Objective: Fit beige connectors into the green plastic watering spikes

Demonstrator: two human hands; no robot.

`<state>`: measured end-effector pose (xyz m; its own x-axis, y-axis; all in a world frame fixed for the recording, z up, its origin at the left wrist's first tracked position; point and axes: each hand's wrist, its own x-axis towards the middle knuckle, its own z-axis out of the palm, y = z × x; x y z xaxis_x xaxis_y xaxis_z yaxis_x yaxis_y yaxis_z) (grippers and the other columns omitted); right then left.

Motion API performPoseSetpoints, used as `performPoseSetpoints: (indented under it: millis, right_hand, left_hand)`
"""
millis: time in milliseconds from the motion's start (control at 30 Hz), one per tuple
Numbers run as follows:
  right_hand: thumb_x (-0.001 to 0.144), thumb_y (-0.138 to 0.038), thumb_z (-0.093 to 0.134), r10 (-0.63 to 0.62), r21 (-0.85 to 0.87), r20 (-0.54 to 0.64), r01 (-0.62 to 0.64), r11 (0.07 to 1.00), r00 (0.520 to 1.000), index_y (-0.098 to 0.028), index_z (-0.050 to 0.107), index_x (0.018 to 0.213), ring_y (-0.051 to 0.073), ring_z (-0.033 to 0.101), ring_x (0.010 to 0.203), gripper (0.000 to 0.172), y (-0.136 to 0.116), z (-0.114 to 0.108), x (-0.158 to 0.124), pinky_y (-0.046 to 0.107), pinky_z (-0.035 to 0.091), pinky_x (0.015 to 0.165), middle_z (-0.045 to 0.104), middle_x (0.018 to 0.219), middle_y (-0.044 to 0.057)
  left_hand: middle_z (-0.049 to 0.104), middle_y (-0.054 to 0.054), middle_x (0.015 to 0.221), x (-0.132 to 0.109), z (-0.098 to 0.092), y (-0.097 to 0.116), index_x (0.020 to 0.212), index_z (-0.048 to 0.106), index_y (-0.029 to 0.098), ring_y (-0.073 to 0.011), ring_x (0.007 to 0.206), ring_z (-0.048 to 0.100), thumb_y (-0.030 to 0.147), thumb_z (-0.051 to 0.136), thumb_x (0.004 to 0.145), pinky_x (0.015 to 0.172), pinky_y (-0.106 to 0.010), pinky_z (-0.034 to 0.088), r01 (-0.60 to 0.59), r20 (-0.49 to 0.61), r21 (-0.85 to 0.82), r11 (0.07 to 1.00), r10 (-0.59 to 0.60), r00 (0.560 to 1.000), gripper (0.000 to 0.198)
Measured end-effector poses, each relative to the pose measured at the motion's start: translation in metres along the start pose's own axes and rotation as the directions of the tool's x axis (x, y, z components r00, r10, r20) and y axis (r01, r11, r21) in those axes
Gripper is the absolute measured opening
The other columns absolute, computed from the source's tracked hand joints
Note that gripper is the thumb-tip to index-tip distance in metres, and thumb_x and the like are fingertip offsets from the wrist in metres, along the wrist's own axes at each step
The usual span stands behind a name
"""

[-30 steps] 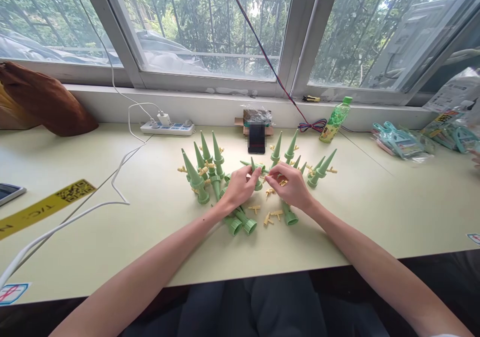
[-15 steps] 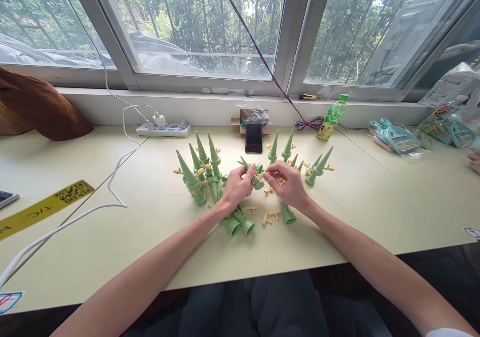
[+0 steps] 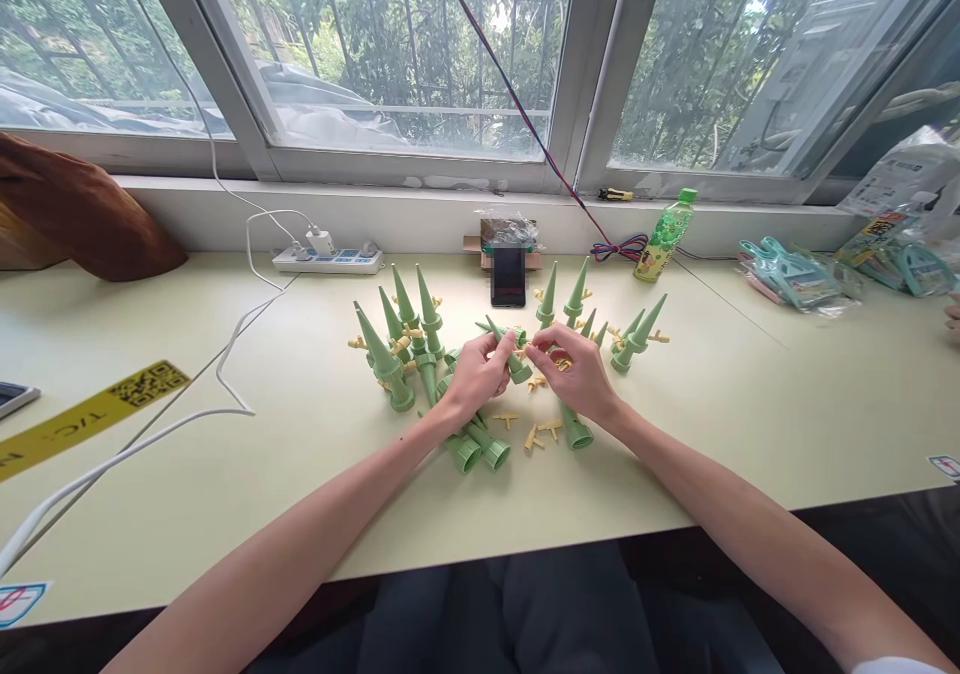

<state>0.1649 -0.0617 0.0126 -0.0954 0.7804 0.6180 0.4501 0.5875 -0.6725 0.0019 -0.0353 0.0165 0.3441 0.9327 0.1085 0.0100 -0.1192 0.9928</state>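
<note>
My left hand is closed around a green cone-shaped spike and holds it tilted above the table. My right hand pinches something small at the spike's side, probably one of the yellow valve pieces; the fingers hide it. Several green spikes stand upright to the left, others to the right. More spikes lie flat under my wrists, and loose yellow valve pieces lie between them.
A phone leans upright behind the spikes. A white power strip and its cable run to the left. A green bottle stands at the back right near packaged teal items. Another person's hand shows at the right edge.
Both hands stay together over the pile and shift only slightly. The spike in my left hand has tipped a little, and my right fingers have moved closer to it.
</note>
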Motion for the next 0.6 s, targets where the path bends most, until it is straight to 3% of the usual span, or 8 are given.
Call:
performPoseSetpoints:
  millis: [367,533,600]
  right_hand:
    - [0.092,-0.027,0.056,-0.029,-0.012,0.05,0.029,0.999,0.998,-0.02,0.058,0.083,0.014,0.058,0.073,0.011,0.0031,0.0025,-0.0007,0.024,0.051,0.059,0.06,0.08,0.002]
    - [0.091,-0.024,0.056,0.009,-0.053,0.039,-0.007,0.999,0.999,-0.019,0.059,0.084,0.015,0.06,0.073,0.009,0.0056,0.0016,0.0003,0.024,0.05,0.058,0.062,0.081,0.003]
    - [0.091,-0.023,0.056,0.025,-0.104,0.03,-0.022,0.994,0.999,-0.019,0.06,0.088,0.015,0.061,0.073,0.007,0.0084,0.0002,0.001,0.024,0.049,0.058,0.064,0.083,0.004]
  left_hand:
    - [0.045,0.004,0.041,-0.0016,-0.0001,0.0012,0.073,0.05,0.017,-0.0084,0.035,0.041,0.051,0.051,0.091,0.039,-0.021,0.032,-0.025,0.02,0.032,0.999,0.025,0.999,0.038]
    - [0.041,0.006,0.04,-0.0012,0.0014,0.0011,0.073,0.053,0.017,-0.0076,0.034,0.036,0.051,0.053,0.09,0.037,-0.021,0.029,0.006,-0.016,0.012,1.0,-0.006,1.0,0.038]
    - [0.04,0.006,0.041,-0.0006,0.0019,-0.0002,0.071,0.055,0.016,-0.0069,0.033,0.034,0.05,0.054,0.088,0.037,-0.021,0.028,-0.01,-0.079,0.03,1.0,0.013,0.997,0.038]
